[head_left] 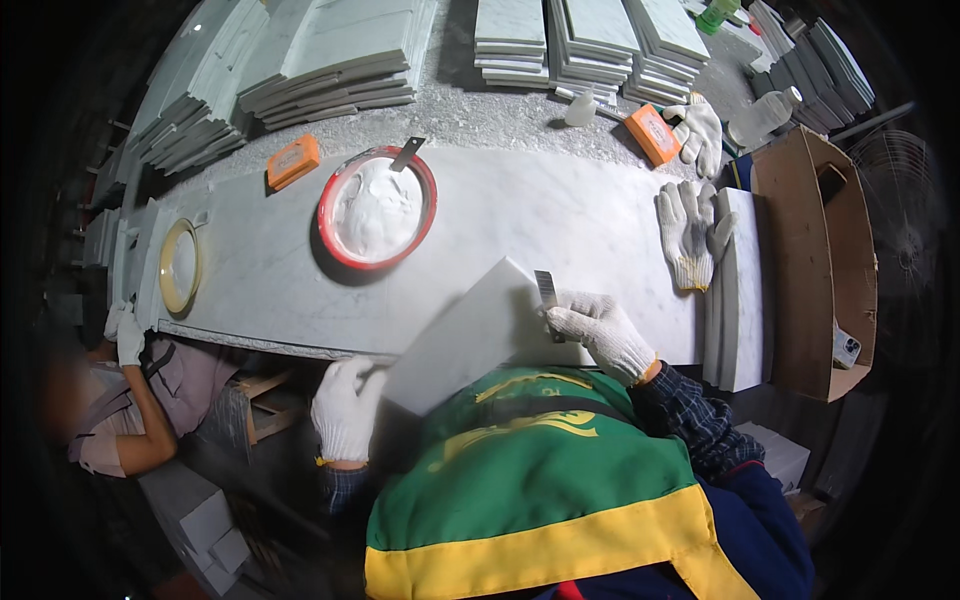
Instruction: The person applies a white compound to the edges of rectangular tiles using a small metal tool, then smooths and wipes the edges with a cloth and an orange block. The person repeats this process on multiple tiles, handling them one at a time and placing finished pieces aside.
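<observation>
My left hand (345, 408), in a white knitted glove, grips the left edge of a white marble tile (462, 335). The tile is tilted at the front edge of the marble-topped bench, against my green and yellow apron (560, 450). My right hand (605, 335), also gloved, is closed around a flat metal scraper blade (545, 288), which points up over the tile's right side. Beyond the tile sits a red-rimmed bowl (430, 220) filled with white paste (372, 212). A second metal blade (407, 154) rests in it at the rim.
Stacked marble slabs (340, 60) line the back. Two orange boxes (293, 163) and a yellow-rimmed bowl (166, 280) lie on the bench. Loose gloves (688, 225), a clear bottle (762, 118) and a cardboard box (800, 260) stand right. A co-worker's gloved hand (130, 338) is at left.
</observation>
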Tool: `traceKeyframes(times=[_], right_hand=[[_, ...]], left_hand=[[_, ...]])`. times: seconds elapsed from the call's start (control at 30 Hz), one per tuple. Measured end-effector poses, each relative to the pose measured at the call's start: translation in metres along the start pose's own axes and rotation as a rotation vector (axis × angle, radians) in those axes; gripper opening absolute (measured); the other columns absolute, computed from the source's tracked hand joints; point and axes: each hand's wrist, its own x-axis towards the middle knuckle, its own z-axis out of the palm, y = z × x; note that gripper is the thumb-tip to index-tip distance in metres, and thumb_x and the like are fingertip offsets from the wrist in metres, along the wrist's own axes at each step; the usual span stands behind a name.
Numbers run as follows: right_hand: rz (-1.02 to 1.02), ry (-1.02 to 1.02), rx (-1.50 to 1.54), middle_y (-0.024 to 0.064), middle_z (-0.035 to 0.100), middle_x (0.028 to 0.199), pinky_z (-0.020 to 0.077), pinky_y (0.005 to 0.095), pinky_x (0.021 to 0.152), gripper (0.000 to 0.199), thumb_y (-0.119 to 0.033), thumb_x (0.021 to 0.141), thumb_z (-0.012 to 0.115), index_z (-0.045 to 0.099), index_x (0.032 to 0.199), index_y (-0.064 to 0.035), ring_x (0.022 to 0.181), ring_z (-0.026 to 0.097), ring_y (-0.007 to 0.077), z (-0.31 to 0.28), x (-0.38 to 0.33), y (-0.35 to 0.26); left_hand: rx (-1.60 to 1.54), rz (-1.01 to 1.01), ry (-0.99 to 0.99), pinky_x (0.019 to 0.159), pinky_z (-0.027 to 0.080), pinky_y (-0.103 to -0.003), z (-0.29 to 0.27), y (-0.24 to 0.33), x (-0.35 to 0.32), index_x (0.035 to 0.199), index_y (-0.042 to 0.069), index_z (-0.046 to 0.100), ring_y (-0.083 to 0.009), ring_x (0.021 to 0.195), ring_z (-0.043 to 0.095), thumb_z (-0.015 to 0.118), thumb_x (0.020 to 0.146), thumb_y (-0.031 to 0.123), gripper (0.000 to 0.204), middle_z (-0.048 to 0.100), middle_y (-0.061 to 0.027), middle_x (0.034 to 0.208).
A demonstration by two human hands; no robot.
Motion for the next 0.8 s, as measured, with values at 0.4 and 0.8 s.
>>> traceKeyframes(times=[0.4,0.8], right_hand=[[-0.065,-0.037,0.030,0.0053,0.074,0.106,0.0550,0.0275,0.084,0.035,-0.023,0.103,0.071,0.070,0.125,0.0029,0.092,0.067,0.0114,0.001,-0.001,0.009],[-0.276,-0.019,-0.365,0.0071,0.072,0.099,0.0538,0.0308,0.082,0.024,-0.018,0.106,0.063,0.073,0.117,0.0012,0.088,0.066,0.0141,0.013,0.026,-0.037]], left_hand=[[-0.555,0.336,-0.694,0.097,0.054,-0.039,0.051,0.088,0.083,0.138,-0.005,0.061,-0.0278,0.109,0.071,0.077,0.094,0.020,0.053,0.073,-0.0220,0.124],[-0.596,0.080,-0.141,0.080,0.053,-0.037,-0.009,0.004,0.062,0.109,-0.005,0.068,-0.0171,0.087,0.066,0.076,0.098,0.026,0.033,0.074,-0.0134,0.097]])
